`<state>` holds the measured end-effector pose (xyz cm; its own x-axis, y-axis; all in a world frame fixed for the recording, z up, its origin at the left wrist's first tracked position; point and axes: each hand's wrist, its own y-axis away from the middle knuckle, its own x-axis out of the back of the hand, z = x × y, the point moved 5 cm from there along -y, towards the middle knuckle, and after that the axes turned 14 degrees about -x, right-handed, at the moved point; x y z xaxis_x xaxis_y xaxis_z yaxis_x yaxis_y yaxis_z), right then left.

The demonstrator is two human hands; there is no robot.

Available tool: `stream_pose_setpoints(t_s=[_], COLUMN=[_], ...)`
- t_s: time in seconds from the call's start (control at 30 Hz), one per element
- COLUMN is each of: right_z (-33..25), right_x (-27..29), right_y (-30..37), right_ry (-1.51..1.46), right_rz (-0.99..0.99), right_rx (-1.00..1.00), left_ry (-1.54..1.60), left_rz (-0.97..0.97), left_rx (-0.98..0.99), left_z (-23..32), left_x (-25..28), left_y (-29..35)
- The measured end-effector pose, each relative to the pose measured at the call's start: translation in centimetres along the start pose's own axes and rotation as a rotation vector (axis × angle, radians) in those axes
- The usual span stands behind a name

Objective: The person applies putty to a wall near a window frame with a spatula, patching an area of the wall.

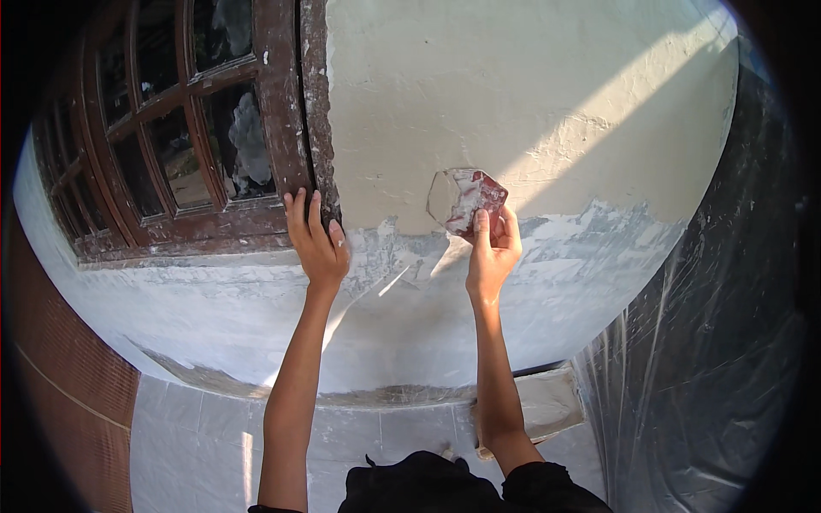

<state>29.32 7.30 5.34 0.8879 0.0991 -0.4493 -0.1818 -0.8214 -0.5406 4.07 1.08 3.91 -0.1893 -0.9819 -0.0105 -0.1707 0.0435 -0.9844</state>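
Observation:
My right hand (496,256) grips a putty scraper (469,202), whose reddish handle part is smeared with dried white filler. Its flat edge faces left, close against the wall (410,94); whether it touches cannot be told. On the lower corner of the brown wooden window frame (286,103) lies my left hand (318,244), fingers spread and holding nothing. Around the scraper the wall is cream above, with a rough white and grey filler band (556,244) below.
Dark panes (175,158) fill the window at left. Clear plastic sheeting (693,385) hangs at right. A box with a pale powdery-looking top (547,402) stands on the grey tiled floor (197,436) at the wall's foot. A brown ribbed surface (77,368) lies far left.

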Motion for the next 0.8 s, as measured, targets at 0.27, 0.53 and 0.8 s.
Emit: stream_pose_setpoints(t_s=[0.27,0.53,0.8], right_z=[0.6,0.4,-0.2], right_x=[-2.1,-2.9,0.1], right_y=[0.6,1.5,0.2], right_ry=[0.159,0.219,-0.04], right_rz=[-0.08,-0.077,-0.063], right_rx=[-0.041,0.06,0.009], left_ry=[0.009,0.01,0.01], left_rz=[-0.001,-0.001,0.005], left_rx=[-0.005,-0.002,0.0], left_z=[-0.2,-0.3,-0.2], left_x=[0.0,0.2,0.1], left_y=[0.1,0.3,0.3])
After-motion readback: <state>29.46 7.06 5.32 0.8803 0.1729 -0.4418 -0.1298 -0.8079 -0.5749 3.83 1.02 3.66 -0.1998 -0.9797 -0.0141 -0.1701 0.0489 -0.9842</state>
